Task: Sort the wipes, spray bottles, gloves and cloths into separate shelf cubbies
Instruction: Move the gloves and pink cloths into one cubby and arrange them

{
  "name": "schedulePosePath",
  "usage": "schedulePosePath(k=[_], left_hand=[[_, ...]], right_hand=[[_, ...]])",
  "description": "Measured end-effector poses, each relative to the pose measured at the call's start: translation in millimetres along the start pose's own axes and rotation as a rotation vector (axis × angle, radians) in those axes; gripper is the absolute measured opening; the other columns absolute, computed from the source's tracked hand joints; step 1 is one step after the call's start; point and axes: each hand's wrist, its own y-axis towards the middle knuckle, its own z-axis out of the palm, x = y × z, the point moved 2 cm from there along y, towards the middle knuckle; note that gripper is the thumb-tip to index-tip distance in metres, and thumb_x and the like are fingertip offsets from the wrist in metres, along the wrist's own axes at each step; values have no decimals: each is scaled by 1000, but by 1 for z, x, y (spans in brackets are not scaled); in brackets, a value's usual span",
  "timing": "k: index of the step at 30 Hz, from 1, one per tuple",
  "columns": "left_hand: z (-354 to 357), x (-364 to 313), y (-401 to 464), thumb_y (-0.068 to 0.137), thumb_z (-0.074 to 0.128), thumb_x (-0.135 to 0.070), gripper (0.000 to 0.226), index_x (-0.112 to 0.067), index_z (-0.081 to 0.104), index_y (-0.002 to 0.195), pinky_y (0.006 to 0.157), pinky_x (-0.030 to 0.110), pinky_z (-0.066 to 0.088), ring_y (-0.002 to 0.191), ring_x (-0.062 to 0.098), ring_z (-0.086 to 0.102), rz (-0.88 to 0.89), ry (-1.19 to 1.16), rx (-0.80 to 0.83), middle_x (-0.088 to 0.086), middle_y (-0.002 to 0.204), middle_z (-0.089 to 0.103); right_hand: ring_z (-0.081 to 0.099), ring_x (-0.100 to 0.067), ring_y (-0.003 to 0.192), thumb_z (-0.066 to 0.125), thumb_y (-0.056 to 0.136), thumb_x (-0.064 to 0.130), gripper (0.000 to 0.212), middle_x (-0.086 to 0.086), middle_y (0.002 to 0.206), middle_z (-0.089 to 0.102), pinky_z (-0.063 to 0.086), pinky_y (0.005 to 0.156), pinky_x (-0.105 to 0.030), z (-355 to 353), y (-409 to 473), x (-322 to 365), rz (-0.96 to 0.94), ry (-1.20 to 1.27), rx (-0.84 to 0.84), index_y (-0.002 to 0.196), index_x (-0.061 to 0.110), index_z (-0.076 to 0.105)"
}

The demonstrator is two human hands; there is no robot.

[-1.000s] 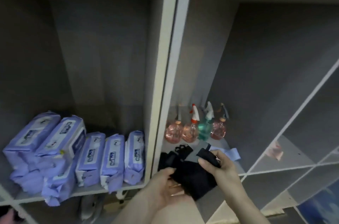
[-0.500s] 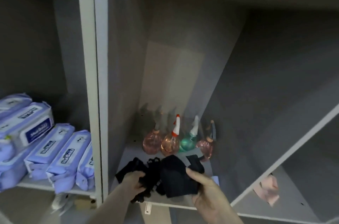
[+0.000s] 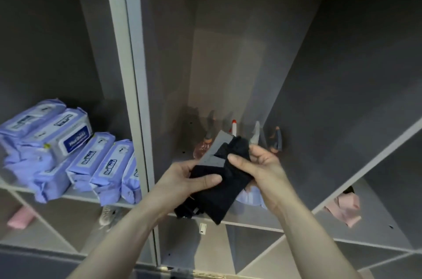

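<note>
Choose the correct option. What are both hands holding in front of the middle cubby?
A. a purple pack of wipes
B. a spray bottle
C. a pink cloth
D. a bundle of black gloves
D: the left hand and right hand both grip the black gloves; the wipes lie in the left cubby.

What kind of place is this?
Probably a storeroom or supply closet: grey shelf cubbies hold purple wipe packs and tinted plastic spray bottles, while both hands hold black fabric gloves.
</note>
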Motion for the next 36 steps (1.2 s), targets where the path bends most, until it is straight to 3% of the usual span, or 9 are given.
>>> schedulePosePath(k=[2, 8, 11, 14, 17, 22, 29, 33, 36], left_hand=[[0, -6, -12, 65, 75, -18, 30, -4, 73, 92, 67, 26, 58, 79, 23, 70, 38, -9, -114, 16, 90, 75], [0, -10, -23, 72, 69, -24, 32, -3, 72, 97, 66, 25, 57, 84, 23, 71, 102, -107, -269, 15, 94, 74], [2, -2, -20, 74, 67, -33, 39, -2, 71, 97, 75, 31, 56, 92, 27, 70, 70, -158, -329, 17, 99, 73], [7, 4, -20, 85, 63, -39, 39, -8, 71, 107, 87, 34, 55, 105, 27, 67, 20, -267, -265, 14, 108, 72], [11, 12, -19, 86, 58, -32, 36, -7, 70, 110, 86, 31, 56, 103, 27, 68, -32, -329, -248, 16, 110, 71], [-3, 27, -31, 85, 59, -19, 22, -7, 74, 94, 73, 30, 60, 84, 26, 72, -5, -296, -571, 17, 95, 74], [-27, 53, -54, 92, 56, -16, 15, -11, 70, 94, 73, 34, 52, 80, 24, 69, -21, -163, -856, 11, 88, 74], [-24, 67, -50, 91, 57, -15, 18, -3, 67, 99, 77, 36, 50, 81, 25, 65, -75, -204, -866, 13, 90, 71], [-20, 73, -50, 91, 57, -15, 18, -2, 68, 97, 73, 34, 52, 78, 24, 67, -93, -243, -881, 13, 86, 71]], right_hand=[[61, -12, 54, 69, 73, 10, 23, -6, 79, 71, 42, 41, -22, 3, 2, 8, -27, 90, 27, 96, 11, 69], [59, -30, 111, 54, 80, 55, 57, -15, 116, 66, 48, 93, -39, 15, 8, 10, 59, 366, 266, 118, 12, 66], [58, -31, 118, 70, 77, 41, 56, -17, 124, 63, 44, 104, -44, 21, 8, 2, 82, 317, 345, 121, 7, 62], [61, -36, 112, 64, 82, 12, 30, -21, 117, 66, 39, 107, -52, 17, 16, -13, 132, 310, 314, 111, 4, 67], [61, -35, 113, 65, 82, 17, 32, -19, 117, 66, 39, 107, -51, 14, 23, -22, 176, 165, 388, 111, 5, 67], [70, -22, 96, 56, 89, 11, 25, -12, 102, 73, 57, 82, -30, -7, 63, -20, 20, 21, 275, 112, 7, 65], [61, -16, 96, 62, 87, 4, 20, -2, 98, 67, 49, 84, -28, -21, 115, -149, 60, -624, 273, 103, 14, 64], [50, -19, 120, 67, 82, 38, 52, -2, 127, 55, 42, 100, -32, -2, 115, -207, 10, -1007, 448, 129, 22, 52], [40, -24, 127, 58, 76, 61, 68, 0, 135, 49, 36, 98, -43, 5, 111, -226, -135, -1597, 511, 131, 23, 48]])
